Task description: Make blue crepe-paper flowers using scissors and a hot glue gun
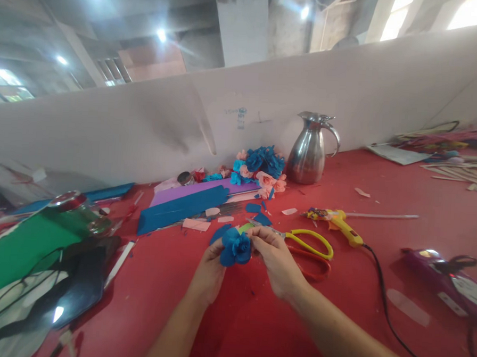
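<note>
Left hand (213, 268) and right hand (275, 257) pinch a blue paper rose (235, 247) between them; probably super light, crushable, so grip underneath.

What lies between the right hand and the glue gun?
The head view shows yellow-and-red-handled scissors between the right hand and the glue gun.

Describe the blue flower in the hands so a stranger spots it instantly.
Over the red table, find the left hand and right hand at lower centre. Between them is the blue flower. Unlike the blue blooms bunched beside the metal jug, it is a lone bloom, hand-held.
</note>
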`<state>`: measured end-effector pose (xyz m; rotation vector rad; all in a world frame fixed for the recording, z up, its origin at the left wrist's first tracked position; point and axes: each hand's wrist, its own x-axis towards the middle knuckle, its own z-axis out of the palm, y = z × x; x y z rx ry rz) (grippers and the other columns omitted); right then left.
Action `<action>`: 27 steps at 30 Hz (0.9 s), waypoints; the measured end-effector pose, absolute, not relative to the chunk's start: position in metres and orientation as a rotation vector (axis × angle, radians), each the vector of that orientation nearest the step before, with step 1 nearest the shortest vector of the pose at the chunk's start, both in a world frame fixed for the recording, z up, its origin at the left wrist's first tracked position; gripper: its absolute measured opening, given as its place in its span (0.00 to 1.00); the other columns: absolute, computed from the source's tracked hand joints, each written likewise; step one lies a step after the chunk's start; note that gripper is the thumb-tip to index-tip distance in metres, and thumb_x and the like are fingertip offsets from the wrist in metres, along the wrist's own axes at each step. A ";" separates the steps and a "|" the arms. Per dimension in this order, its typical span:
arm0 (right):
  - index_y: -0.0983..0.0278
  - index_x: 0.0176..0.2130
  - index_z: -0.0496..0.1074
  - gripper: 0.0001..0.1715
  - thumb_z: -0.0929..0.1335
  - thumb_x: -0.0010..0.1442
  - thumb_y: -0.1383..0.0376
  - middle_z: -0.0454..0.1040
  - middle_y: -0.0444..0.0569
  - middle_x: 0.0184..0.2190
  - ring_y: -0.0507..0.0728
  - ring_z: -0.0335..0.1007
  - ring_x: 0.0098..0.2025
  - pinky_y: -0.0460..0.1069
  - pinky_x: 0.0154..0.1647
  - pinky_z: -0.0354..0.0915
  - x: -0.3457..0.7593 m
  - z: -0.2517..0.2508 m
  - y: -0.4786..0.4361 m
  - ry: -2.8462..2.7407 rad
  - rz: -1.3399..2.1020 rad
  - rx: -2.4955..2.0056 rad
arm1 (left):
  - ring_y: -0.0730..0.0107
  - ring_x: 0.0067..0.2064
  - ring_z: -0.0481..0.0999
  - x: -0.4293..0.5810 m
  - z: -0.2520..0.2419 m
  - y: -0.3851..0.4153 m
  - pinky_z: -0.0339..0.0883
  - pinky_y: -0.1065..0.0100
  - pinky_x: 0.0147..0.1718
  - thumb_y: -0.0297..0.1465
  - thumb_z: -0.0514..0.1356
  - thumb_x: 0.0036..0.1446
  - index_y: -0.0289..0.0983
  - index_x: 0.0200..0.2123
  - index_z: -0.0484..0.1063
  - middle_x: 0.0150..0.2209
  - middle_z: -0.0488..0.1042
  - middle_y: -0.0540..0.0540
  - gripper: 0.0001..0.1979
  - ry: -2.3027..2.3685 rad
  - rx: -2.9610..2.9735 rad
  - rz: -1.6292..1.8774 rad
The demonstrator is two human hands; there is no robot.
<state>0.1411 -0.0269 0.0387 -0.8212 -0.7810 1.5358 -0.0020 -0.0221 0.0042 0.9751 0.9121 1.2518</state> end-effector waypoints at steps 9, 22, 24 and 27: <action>0.64 0.25 0.72 0.06 0.69 0.42 0.64 0.69 0.42 0.22 0.50 0.58 0.26 0.47 0.30 0.55 0.142 0.038 -0.026 -0.758 1.576 -0.809 | 0.68 0.37 0.72 0.000 0.009 -0.022 0.64 0.67 0.45 0.38 0.69 0.45 0.39 0.29 0.80 0.32 0.78 0.48 0.09 0.842 0.950 1.242; 0.64 0.25 0.72 0.10 0.72 0.43 0.60 0.67 0.42 0.22 0.50 0.57 0.25 0.47 0.29 0.54 0.144 0.041 -0.028 -0.777 1.577 -0.841 | 0.67 0.39 0.71 -0.003 0.006 -0.022 0.63 0.68 0.44 0.36 0.69 0.45 0.39 0.31 0.80 0.34 0.78 0.48 0.09 0.833 0.952 1.226; 0.64 0.22 0.70 0.12 0.72 0.43 0.58 0.65 0.41 0.20 0.49 0.55 0.24 0.46 0.29 0.53 0.143 0.040 -0.027 -0.797 1.562 -0.850 | 0.67 0.40 0.72 -0.003 0.006 -0.021 0.63 0.67 0.46 0.36 0.70 0.44 0.40 0.31 0.80 0.34 0.78 0.48 0.10 0.831 0.933 1.224; 0.64 0.22 0.70 0.14 0.73 0.43 0.57 0.64 0.41 0.19 0.49 0.54 0.24 0.46 0.28 0.53 0.143 0.038 -0.027 -0.785 1.560 -0.842 | 0.68 0.38 0.72 -0.001 0.007 -0.021 0.64 0.68 0.45 0.35 0.70 0.44 0.39 0.30 0.80 0.32 0.78 0.49 0.08 0.823 0.908 1.242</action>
